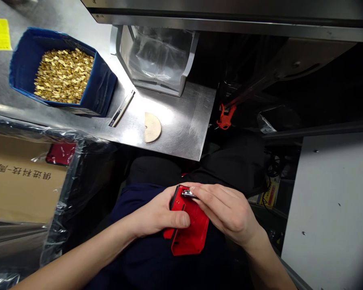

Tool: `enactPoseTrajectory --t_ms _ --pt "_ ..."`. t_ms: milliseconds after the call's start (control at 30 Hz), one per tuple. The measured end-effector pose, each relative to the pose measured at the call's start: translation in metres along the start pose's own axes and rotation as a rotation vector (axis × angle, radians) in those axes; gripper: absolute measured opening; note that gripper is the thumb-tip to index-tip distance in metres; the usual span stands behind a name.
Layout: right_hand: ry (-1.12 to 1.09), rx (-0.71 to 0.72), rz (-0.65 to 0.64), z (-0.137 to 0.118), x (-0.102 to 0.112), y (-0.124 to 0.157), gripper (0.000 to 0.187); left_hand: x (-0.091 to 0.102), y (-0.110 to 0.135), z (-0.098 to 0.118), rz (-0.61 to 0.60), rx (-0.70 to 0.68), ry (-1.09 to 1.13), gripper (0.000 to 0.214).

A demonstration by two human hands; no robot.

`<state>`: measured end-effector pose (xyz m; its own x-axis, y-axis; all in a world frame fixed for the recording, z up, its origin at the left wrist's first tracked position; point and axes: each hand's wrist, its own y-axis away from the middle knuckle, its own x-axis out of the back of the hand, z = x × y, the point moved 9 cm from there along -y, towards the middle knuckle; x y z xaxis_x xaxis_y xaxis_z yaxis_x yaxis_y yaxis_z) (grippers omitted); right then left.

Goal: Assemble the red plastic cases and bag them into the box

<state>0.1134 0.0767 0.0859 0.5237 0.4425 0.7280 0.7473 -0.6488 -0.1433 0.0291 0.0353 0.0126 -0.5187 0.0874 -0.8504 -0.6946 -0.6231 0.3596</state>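
In the head view my left hand (166, 215) is closed around a red plastic shell (192, 235) with a black edge, held above my lap. The thumb lies across the shell's inside. My right hand (230, 209) pinches a small shiny metal tool (188, 193), which looks like a nail clipper. Its tip is at the upper inner corner of the shell, near the black edge. The right palm hides the rest of the tool, and those fingers rest along the shell's right side.
A blue bin (104, 86) of small brass parts stands on the metal table (181, 133). Near it lie a utility knife (122, 108) and a half-round disc (153, 127). A grey bin (181, 86) holds clear bags. At left is a plastic-lined box (21, 193) with another red piece (60, 154).
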Motion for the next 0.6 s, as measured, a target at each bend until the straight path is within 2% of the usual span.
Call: enactPoseTrajectory --t_ms 100,167,267,333,400,433,500,600 --pt "0.038 0.021 -0.033 -0.003 -0.003 0.003 0.049 0.002 0.0 0.001 0.006 -0.002 -0.003 0.091" --pt "0.038 0.035 -0.002 -0.004 0.0 0.005 0.056 0.002 0.0 0.001 0.001 0.001 -0.003 0.089" --pt "0.066 -0.076 0.23 0.011 0.021 0.008 0.055 0.003 0.002 -0.004 0.003 0.049 -0.017 0.088" --pt "0.086 -0.259 0.443 0.034 0.037 0.015 0.043 0.006 0.004 -0.008 0.032 0.087 -0.023 0.091" --pt "0.057 -0.435 0.548 0.061 0.038 0.02 0.029 0.009 0.006 -0.01 0.053 0.101 -0.018 0.094" --pt "0.022 -0.502 0.547 0.075 0.032 0.018 0.025 0.009 0.007 -0.011 0.057 0.103 -0.015 0.095" --pt "-0.055 -0.6 0.452 0.098 0.01 0.007 0.023 0.009 0.007 -0.012 0.053 0.1 -0.015 0.096" --pt "-0.048 -0.65 0.324 0.122 -0.021 -0.022 0.022 0.009 0.007 -0.014 0.047 0.084 -0.017 0.096"
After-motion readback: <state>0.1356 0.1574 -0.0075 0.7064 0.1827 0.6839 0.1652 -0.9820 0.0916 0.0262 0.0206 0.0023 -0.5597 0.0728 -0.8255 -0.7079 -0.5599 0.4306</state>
